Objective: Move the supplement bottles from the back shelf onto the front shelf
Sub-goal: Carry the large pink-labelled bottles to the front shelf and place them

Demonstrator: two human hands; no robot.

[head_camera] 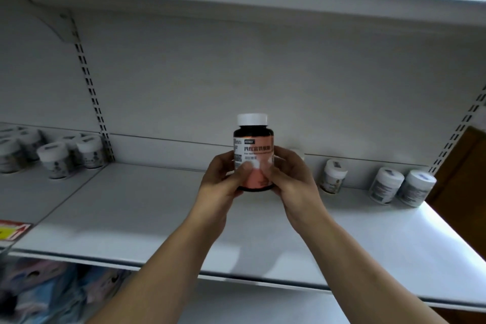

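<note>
One supplement bottle (pixel 253 150), dark with a white cap and pink label, is upright at frame centre, over the middle of the shelf (pixel 131 218). Your left hand (pixel 223 179) grips it from 9 o'clock and your right hand (pixel 292 176) from 3 o'clock, thumbs on the label. Whether its base touches the board cannot be determined. Judged step: carry and placement. Next, lower it toward 6 o'clock, hold it vertical, then release both hands. Several white jars (pixel 386 185) stand at 3 o'clock by the rear panel; a second jar group (pixel 55 160) stands at 9 o'clock.

Hands (pixel 222 179) (pixel 292 176) grip upright bottle (pixel 253 150) (white cap (pixel 252 119)).
</note>
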